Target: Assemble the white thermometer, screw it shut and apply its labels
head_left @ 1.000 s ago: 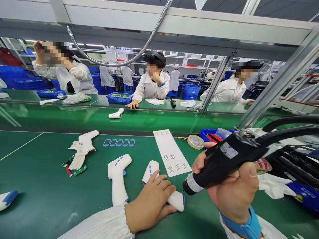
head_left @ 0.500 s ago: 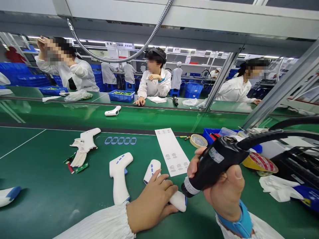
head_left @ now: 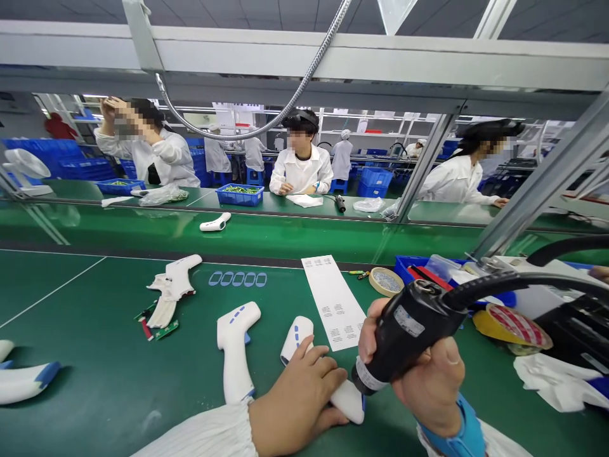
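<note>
My left hand is closed over a white gun-shaped thermometer, pressing it on its side against the green bench. The thermometer's head with blue buttons sticks out past my fingers; its middle is covered. In my right hand is a black corded electric screwdriver, fingers wrapped around the body. It tilts down to the left, its nose by the thermometer's handle; the bit does not show, and I cannot tell whether they touch. A second white thermometer lies just left of my left hand.
Left lie opened white housing parts with a circuit board, and another thermometer. A label sheet, tape roll and blue bin are farther back. The screwdriver's cable runs right. Co-workers sit beyond the conveyor.
My view has tilted up and shifted slightly left, so the bench sits lower in the picture. Both hands keep their holds. The co-worker opposite has lowered a hand from near the face.
</note>
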